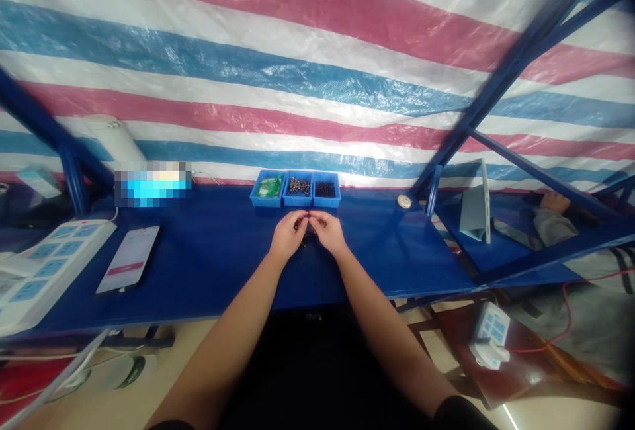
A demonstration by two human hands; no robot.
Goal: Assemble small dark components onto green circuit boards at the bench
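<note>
My left hand [288, 235] and my right hand [326, 231] meet fingertip to fingertip over the blue table [213, 264], both pinched on a small dark part [305, 226] that I cannot make out. Just beyond them stand three small blue bins in a row: the left bin [268, 190] holds green packets, the middle bin [298, 189] and the right bin [326, 190] hold several small dark pieces.
A phone [129, 259] lies face up at the left, beside a white power strip [44, 271]. A small white round object [404, 202] sits right of the bins. A tablet [475, 210] stands further right near another person [555, 215]. A striped tarp hangs behind.
</note>
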